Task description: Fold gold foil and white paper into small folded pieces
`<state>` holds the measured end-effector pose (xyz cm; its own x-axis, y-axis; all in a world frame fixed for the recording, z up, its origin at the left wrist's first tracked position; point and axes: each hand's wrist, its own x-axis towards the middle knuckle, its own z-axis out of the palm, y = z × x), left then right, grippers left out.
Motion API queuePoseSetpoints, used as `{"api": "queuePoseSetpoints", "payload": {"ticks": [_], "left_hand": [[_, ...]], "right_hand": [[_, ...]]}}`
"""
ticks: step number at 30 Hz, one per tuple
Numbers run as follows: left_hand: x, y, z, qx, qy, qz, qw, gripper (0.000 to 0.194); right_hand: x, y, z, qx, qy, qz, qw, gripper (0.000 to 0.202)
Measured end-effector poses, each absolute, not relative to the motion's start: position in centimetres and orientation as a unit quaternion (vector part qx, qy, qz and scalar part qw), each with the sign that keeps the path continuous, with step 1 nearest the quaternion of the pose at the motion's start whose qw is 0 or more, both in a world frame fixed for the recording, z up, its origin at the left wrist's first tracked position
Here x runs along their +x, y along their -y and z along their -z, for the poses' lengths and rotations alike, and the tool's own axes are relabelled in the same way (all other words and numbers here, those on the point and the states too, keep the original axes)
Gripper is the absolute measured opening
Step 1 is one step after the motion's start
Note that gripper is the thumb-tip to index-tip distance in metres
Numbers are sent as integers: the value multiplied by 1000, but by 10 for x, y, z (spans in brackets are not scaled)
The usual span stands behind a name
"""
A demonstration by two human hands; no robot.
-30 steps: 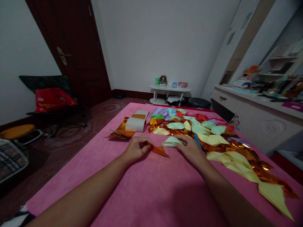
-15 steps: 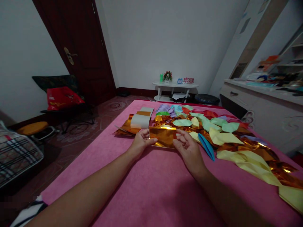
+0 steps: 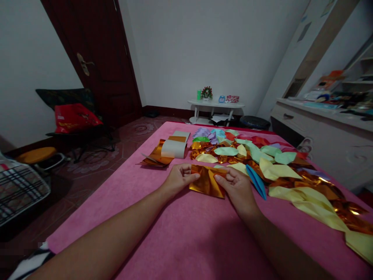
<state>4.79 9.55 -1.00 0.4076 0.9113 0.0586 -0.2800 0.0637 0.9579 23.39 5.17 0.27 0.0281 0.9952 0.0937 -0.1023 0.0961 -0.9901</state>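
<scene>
A sheet of shiny gold foil paper [image 3: 206, 182] is stretched between my hands just over the pink-covered table [image 3: 175, 233]. My left hand [image 3: 179, 179] pinches its left edge, thumb on top. On the right side, my right hand [image 3: 237, 186] grips the sheet with its thumb pressed on the front and the fingers behind. The paper is creased and bends near the right thumb. Beyond my left hand lies a stack of gold and grey sheets [image 3: 174, 149], partly curled. A blue folded paper [image 3: 256, 181] rests beside my right hand.
Folded papers spread over the right side of the table, among them yellow ones [image 3: 305, 202], green ones [image 3: 258, 151] and gold ones. A small white table [image 3: 215, 104] stands by the wall. At left is a chair with a red bag [image 3: 76, 118]; a white cabinet [image 3: 320, 136] is at right.
Both hands have come slightly nearer and lower with the gold foil paper. The sheet was flat and level; now it is bent and creased, its right end tilted down.
</scene>
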Motion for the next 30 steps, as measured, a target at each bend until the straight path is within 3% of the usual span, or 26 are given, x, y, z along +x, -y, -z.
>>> {"api": "queuePoseSetpoints", "payload": {"ticks": [4, 19, 25, 30], "left_hand": [[48, -93, 8, 506, -329, -473, 641, 29], [56, -79, 1, 610, -352, -433, 562, 25], [59, -76, -1, 643, -353, -407, 544, 27], [54, -81, -2, 614, -382, -409, 557, 31]], "right_hand": [[232, -49, -1, -478, 494, -492, 534, 31], [229, -46, -13, -501, 621, -360, 484, 22], [230, -44, -13, -482, 665, -370, 435, 28], [234, -43, -13, -523, 633, -322, 472, 24]]}}
